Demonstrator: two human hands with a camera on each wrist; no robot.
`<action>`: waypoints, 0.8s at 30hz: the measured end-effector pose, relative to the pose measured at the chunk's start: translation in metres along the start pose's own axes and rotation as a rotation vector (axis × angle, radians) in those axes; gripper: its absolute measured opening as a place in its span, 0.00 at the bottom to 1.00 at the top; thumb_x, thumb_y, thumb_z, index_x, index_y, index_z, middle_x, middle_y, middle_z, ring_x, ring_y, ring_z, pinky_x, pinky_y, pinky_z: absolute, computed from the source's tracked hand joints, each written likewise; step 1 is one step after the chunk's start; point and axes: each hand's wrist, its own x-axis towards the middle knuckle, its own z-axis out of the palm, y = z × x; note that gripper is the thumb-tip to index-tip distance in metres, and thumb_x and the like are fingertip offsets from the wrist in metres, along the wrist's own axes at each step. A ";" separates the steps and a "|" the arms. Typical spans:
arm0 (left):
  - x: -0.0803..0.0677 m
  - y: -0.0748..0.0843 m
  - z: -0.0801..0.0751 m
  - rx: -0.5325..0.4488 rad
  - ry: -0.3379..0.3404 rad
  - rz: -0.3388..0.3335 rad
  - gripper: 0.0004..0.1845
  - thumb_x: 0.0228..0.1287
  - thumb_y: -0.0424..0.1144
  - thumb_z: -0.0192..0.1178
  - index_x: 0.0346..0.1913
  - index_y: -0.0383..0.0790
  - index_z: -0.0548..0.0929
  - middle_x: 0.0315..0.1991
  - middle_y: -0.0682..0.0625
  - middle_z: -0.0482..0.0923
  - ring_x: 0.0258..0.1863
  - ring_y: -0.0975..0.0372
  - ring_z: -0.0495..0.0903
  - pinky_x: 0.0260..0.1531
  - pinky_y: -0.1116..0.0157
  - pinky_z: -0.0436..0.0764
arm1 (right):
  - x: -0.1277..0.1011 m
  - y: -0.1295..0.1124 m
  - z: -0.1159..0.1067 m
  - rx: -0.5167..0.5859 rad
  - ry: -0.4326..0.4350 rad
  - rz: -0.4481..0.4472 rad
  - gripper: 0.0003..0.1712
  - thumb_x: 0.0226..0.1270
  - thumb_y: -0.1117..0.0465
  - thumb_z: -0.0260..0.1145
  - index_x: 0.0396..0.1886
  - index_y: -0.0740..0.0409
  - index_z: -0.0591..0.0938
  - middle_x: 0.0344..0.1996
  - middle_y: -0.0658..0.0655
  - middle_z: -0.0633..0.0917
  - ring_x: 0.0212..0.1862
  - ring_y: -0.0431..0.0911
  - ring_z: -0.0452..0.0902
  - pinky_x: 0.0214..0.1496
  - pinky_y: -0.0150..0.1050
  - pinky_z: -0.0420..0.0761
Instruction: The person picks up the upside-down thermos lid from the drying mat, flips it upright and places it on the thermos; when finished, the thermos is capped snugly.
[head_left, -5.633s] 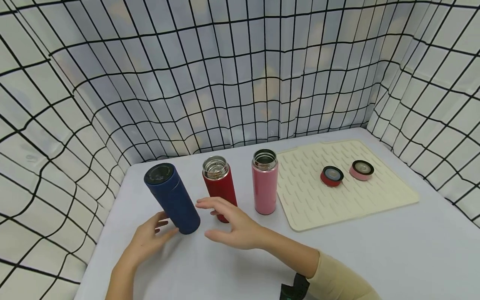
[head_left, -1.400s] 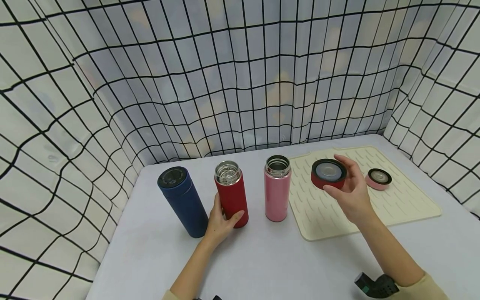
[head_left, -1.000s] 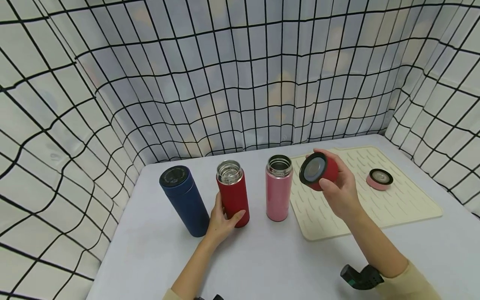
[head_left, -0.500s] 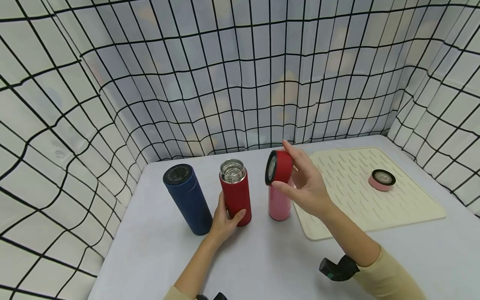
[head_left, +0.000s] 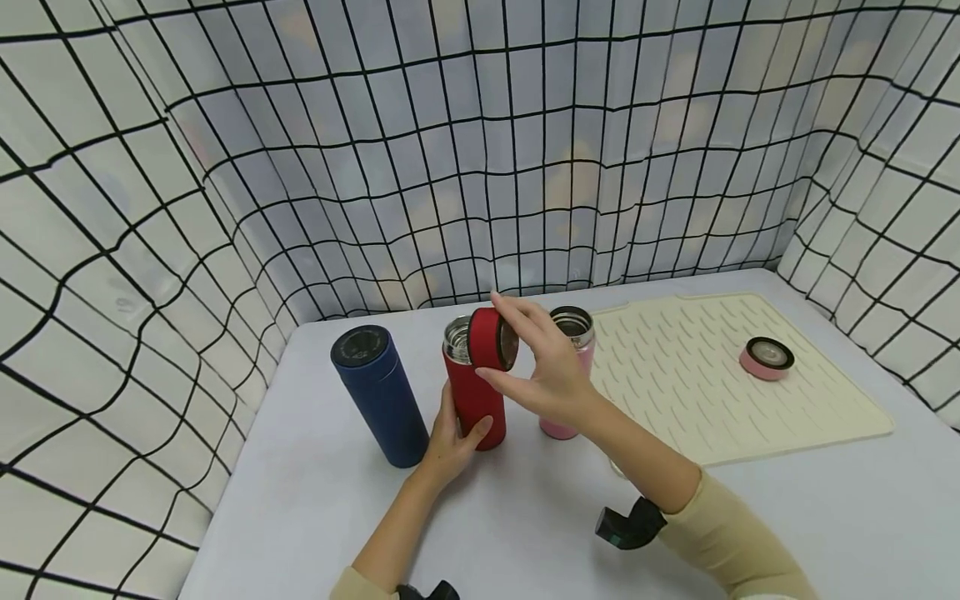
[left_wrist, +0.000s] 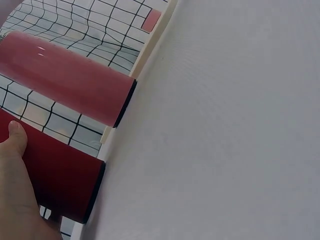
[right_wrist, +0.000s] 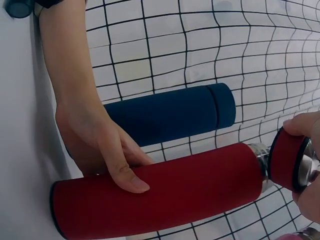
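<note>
The tabletop (head_left: 525,533) carries a cream drying mat (head_left: 675,392) well to the right of the right hand, with a pink lid (head_left: 766,358) lying on its far side. A capped blue flask (head_left: 377,395) stands just to the left of the left hand, and an open pink flask (head_left: 567,367) stands behind the right hand. The red flask (head_left: 472,400) stands upright between them. The left hand (head_left: 450,437) wraps its fingers and thumb round the flask's lower body and steadies it on the tabletop. The right hand (head_left: 547,375) pinches the red lid (head_left: 491,339) by its rim, tilted on edge at the flask's steel mouth. To seat it well, I judge that the lid should be levelled squarely over the mouth before any turn, so the threads catch cleanly, while the left hand holds the body firm against twisting.
</note>
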 end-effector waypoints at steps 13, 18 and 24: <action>0.001 0.000 -0.002 -0.005 -0.004 0.013 0.40 0.59 0.27 0.56 0.68 0.35 0.44 0.57 0.37 0.65 0.58 0.49 0.65 0.57 0.49 0.65 | 0.013 0.007 0.014 0.044 0.023 0.108 0.40 0.47 0.67 0.73 0.62 0.61 0.67 0.55 0.58 0.72 0.55 0.46 0.67 0.51 0.39 0.75; 0.001 0.001 -0.003 -0.008 -0.008 0.005 0.39 0.60 0.27 0.56 0.68 0.35 0.44 0.57 0.37 0.65 0.57 0.49 0.66 0.57 0.49 0.65 | 0.023 -0.009 0.013 0.120 -0.002 0.138 0.37 0.48 0.71 0.71 0.59 0.69 0.67 0.53 0.64 0.73 0.54 0.51 0.69 0.53 0.42 0.74; 0.001 0.001 -0.002 -0.005 -0.010 -0.003 0.39 0.60 0.28 0.56 0.68 0.35 0.44 0.57 0.38 0.65 0.57 0.49 0.66 0.57 0.50 0.66 | 0.028 -0.013 0.014 0.210 -0.031 0.144 0.33 0.49 0.75 0.68 0.57 0.72 0.67 0.49 0.66 0.73 0.47 0.52 0.70 0.42 0.36 0.75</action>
